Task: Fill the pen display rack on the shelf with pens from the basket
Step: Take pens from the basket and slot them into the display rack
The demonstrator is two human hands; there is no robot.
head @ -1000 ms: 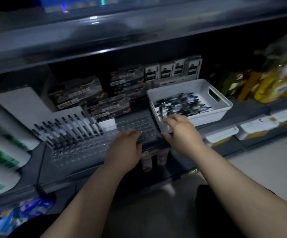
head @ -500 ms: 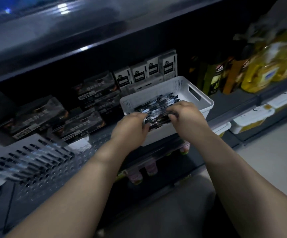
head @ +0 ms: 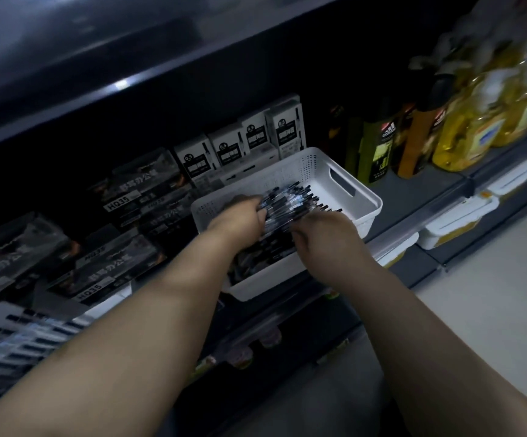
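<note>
White plastic basket [head: 349,181] on the shelf [head: 426,200], both my hands in it gathering pens.

My left hand [head: 240,216] and right hand [head: 322,231] are curled around one bundle of pens [head: 290,201], fingers closed on it. I judge this the pickup step; next I must carry the bundle to the partly filled rack [head: 12,342], near left, and slot each pen.
</note>
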